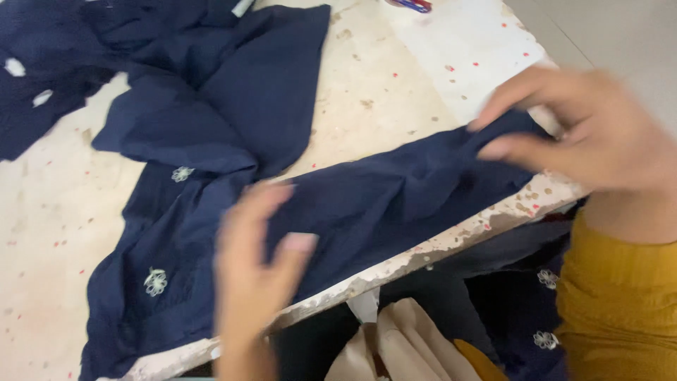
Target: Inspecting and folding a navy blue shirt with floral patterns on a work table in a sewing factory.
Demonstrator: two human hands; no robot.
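A worn, pale worktop [395, 85] carries a navy blue garment [211, 141] with small white embroidered flowers, spread loosely and still rumpled; only the strip along the near edge looks drawn out flat, so most smoothing seems left to do. The right hand [578, 134] pinches the cloth at the worktop corner. The left hand [257, 271] lies open, fingers resting on the fabric. Below the edge, cream cloth [402, 339] and more navy fabric are cut off and blurred.

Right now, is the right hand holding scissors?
No, the right hand only pinches the navy fabric at the table edge.
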